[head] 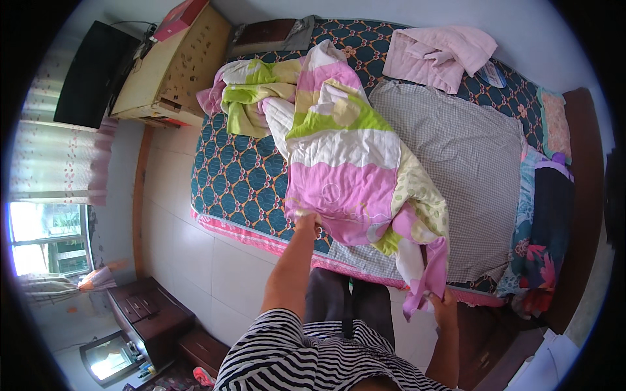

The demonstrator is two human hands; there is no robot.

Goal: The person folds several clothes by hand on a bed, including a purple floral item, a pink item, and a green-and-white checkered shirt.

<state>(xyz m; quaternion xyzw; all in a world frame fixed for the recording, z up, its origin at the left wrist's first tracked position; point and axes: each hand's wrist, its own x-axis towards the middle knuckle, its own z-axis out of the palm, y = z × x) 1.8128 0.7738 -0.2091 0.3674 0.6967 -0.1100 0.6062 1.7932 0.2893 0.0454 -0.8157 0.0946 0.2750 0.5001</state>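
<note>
A quilt (342, 181) with pink, white, green and yellow patterned areas lies partly spread and partly bunched across the bed. My left hand (307, 218) grips its near left edge. My right hand (442, 305) holds a pink corner of it lower at the right, beyond the bed's near edge. Another crumpled part in the same colours (254, 95) lies at the upper left; whether it belongs to the same quilt I cannot tell. A grey checked sheet (455, 156) is under and to the right of the quilt, on a dark green patterned mattress cover (234, 181).
A folded pink blanket (435, 54) lies by the wall. A small pillow (556, 124) and dark floral bedding (547, 215) are near the brown headboard (582, 205). A wooden cabinet (161, 73) adjoins the bed's foot; a dark dresser (151, 313) stands at the lower left.
</note>
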